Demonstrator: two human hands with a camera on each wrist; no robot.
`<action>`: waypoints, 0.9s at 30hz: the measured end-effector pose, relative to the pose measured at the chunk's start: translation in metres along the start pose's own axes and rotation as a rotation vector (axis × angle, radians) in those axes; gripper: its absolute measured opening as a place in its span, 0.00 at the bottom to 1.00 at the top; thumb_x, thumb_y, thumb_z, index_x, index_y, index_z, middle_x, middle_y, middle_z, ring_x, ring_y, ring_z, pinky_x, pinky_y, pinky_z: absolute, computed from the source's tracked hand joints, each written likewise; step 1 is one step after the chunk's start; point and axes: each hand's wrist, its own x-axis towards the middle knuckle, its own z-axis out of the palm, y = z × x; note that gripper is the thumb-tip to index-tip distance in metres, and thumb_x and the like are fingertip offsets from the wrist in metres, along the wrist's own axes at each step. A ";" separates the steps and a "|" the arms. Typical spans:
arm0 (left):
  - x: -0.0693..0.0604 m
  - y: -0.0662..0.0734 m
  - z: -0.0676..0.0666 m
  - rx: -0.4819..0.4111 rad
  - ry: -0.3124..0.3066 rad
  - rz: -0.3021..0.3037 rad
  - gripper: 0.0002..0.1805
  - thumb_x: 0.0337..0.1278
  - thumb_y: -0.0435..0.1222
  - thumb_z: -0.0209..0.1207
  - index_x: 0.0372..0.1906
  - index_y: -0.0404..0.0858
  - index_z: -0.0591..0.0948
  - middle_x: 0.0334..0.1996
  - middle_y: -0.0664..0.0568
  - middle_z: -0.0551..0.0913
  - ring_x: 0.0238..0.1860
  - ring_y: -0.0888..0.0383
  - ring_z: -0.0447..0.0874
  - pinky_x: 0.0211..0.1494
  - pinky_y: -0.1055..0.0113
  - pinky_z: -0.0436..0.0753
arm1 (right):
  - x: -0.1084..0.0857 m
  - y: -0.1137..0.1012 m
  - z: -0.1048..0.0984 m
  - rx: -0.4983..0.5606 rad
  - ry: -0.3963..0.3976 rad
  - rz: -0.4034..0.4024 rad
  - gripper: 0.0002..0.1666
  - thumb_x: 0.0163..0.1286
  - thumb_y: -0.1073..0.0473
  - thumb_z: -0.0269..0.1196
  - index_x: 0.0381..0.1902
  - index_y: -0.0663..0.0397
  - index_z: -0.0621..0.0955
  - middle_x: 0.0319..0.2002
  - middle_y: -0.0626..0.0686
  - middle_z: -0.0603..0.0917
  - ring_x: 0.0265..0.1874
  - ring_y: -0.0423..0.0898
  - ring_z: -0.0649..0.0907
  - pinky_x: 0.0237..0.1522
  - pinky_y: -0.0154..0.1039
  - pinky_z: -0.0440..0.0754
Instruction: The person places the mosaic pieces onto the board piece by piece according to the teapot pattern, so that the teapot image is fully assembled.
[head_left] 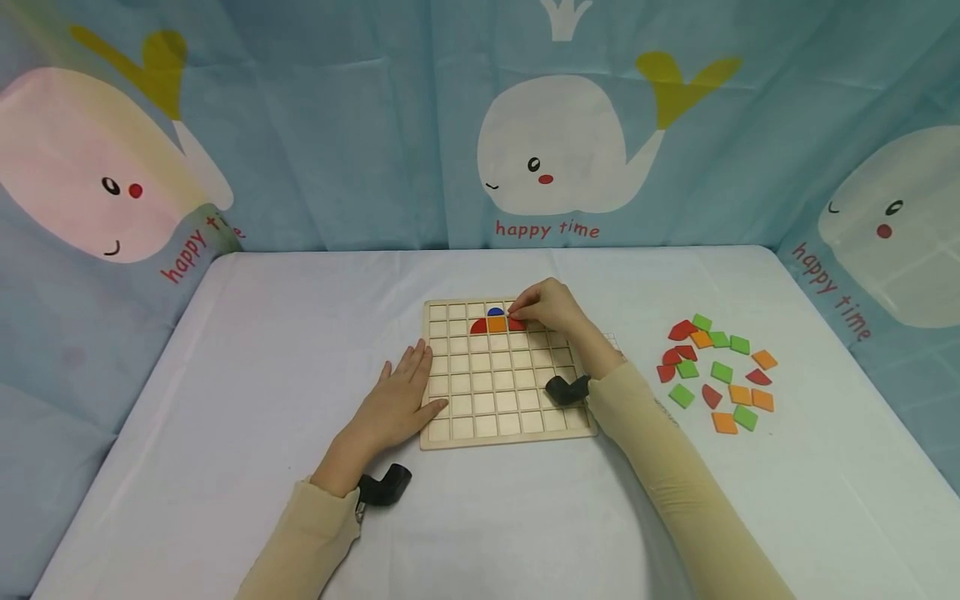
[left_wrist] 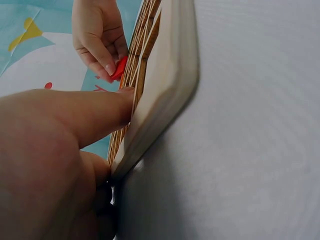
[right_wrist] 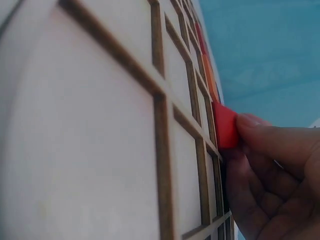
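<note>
A wooden grid board lies on the white table. In its upper rows sit a blue half-round tile, an orange square tile below it and a red curved tile to the left. My right hand pinches another red tile between thumb and fingers, at the cell right of the orange one. In the right wrist view this tile stands tilted against the grid. My left hand rests at the board's left edge, fingers extended, with the thumb on the frame.
Right of the board, loose tiles are scattered on the table: several green squares, orange squares and red curved pieces. A blue curtain printed with whales hangs behind the table. Each wrist carries a black camera.
</note>
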 end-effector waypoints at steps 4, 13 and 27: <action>0.000 0.000 0.000 0.000 0.000 -0.001 0.43 0.65 0.48 0.52 0.71 0.24 0.49 0.73 0.35 0.44 0.73 0.42 0.41 0.69 0.42 0.45 | 0.001 0.001 0.001 -0.040 -0.005 -0.012 0.05 0.59 0.61 0.68 0.31 0.58 0.88 0.33 0.52 0.87 0.43 0.50 0.81 0.53 0.46 0.73; 0.001 -0.001 0.000 0.006 -0.002 -0.003 0.43 0.65 0.49 0.51 0.71 0.25 0.48 0.73 0.36 0.43 0.73 0.43 0.41 0.70 0.42 0.45 | 0.001 0.002 0.001 -0.063 -0.027 -0.015 0.04 0.60 0.62 0.67 0.31 0.57 0.88 0.33 0.52 0.87 0.42 0.49 0.81 0.51 0.45 0.75; 0.001 0.000 0.000 -0.007 -0.002 -0.002 0.43 0.66 0.47 0.52 0.71 0.24 0.48 0.73 0.35 0.44 0.73 0.42 0.41 0.69 0.41 0.45 | -0.003 0.008 -0.005 0.120 -0.013 0.023 0.08 0.60 0.64 0.67 0.36 0.63 0.86 0.37 0.55 0.86 0.42 0.49 0.80 0.47 0.41 0.76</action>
